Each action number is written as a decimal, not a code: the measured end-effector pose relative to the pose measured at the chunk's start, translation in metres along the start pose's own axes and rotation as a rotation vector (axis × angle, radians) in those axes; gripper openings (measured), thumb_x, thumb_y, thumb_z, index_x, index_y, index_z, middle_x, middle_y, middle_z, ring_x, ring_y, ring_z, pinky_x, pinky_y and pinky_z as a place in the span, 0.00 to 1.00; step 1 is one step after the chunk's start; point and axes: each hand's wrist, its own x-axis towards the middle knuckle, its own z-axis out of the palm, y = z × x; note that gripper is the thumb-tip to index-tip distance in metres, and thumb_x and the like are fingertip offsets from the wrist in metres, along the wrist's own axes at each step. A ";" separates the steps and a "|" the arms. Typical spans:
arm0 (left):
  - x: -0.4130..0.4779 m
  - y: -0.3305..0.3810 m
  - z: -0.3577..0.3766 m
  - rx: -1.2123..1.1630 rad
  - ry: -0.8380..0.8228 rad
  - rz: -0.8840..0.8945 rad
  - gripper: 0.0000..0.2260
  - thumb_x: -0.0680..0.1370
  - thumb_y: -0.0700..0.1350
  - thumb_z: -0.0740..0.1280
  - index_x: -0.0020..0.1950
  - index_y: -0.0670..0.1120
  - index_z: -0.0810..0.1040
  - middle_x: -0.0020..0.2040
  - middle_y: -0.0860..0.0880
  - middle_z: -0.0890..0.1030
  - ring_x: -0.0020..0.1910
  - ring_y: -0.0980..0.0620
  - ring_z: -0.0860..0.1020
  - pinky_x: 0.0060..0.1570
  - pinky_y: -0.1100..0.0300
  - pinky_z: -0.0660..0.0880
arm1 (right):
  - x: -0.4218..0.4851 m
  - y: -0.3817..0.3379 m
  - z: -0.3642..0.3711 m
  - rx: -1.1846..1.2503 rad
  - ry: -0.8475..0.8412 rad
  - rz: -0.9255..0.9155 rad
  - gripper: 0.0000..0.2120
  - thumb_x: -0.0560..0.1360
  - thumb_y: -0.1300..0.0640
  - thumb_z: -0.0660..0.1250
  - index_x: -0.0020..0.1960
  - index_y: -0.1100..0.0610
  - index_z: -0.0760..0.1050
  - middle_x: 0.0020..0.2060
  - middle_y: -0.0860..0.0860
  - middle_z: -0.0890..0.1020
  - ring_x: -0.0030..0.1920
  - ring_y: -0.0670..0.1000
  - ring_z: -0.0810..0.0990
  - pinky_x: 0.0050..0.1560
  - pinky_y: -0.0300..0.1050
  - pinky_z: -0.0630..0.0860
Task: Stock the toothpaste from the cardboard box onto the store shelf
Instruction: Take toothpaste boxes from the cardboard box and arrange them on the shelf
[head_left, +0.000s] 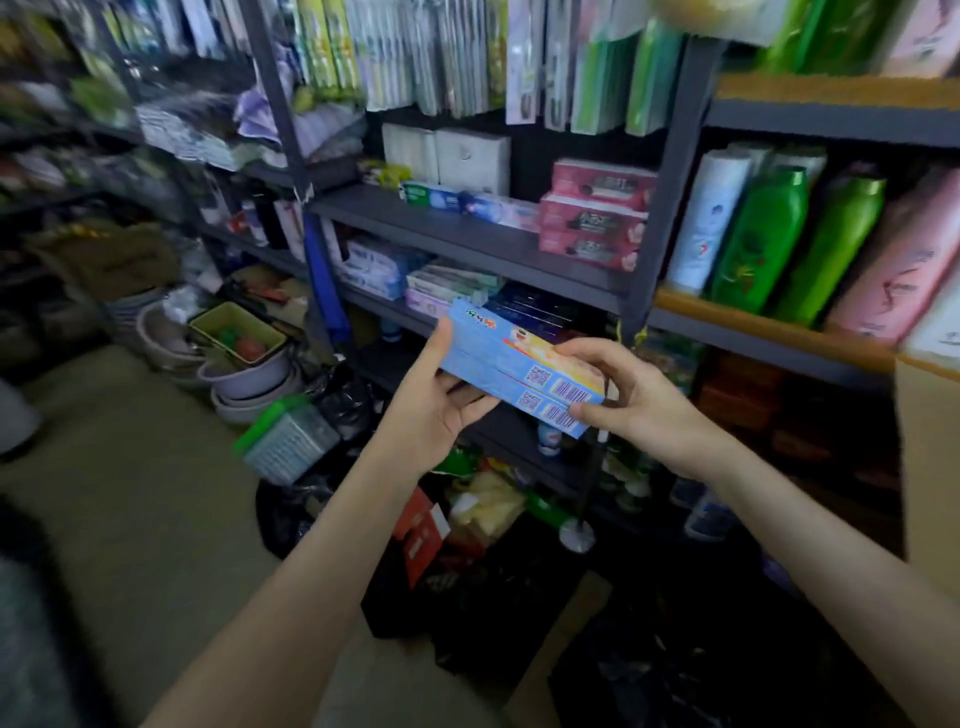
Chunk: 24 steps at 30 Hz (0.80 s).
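By the store shelf (415, 221), the left hand (434, 402) and right hand (641, 413) are gripping two toothpaste boxes (498, 348), one end each, probably to hold them together.

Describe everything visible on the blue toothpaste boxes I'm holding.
The blue toothpaste boxes look like two long, slim cardboard cartons held together: two QR codes and two barcodes show near the right end, orange-yellow artwork mid-length. They tilt, left end higher, in mid-air before the dark shelf. The left hand grips the left part, thumb on top; the right hand pinches the barcode end.
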 end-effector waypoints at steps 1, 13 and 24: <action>0.011 0.006 -0.012 0.003 0.013 -0.009 0.19 0.75 0.60 0.62 0.56 0.49 0.78 0.51 0.47 0.85 0.50 0.49 0.83 0.52 0.51 0.80 | 0.015 0.004 0.008 -0.015 -0.003 0.000 0.25 0.71 0.67 0.71 0.62 0.45 0.73 0.63 0.55 0.73 0.61 0.50 0.75 0.57 0.43 0.75; 0.189 0.087 -0.149 -0.025 0.254 -0.026 0.11 0.80 0.53 0.63 0.55 0.47 0.76 0.53 0.44 0.82 0.45 0.49 0.83 0.36 0.56 0.80 | 0.254 0.049 0.097 0.268 -0.048 0.216 0.22 0.68 0.45 0.72 0.61 0.44 0.74 0.60 0.45 0.79 0.61 0.47 0.78 0.58 0.46 0.75; 0.333 0.182 -0.260 0.102 0.195 -0.019 0.14 0.79 0.55 0.63 0.56 0.46 0.77 0.53 0.46 0.83 0.47 0.49 0.83 0.42 0.55 0.81 | 0.446 0.049 0.176 0.508 0.198 0.377 0.16 0.70 0.49 0.70 0.54 0.56 0.79 0.50 0.51 0.85 0.51 0.51 0.82 0.58 0.49 0.74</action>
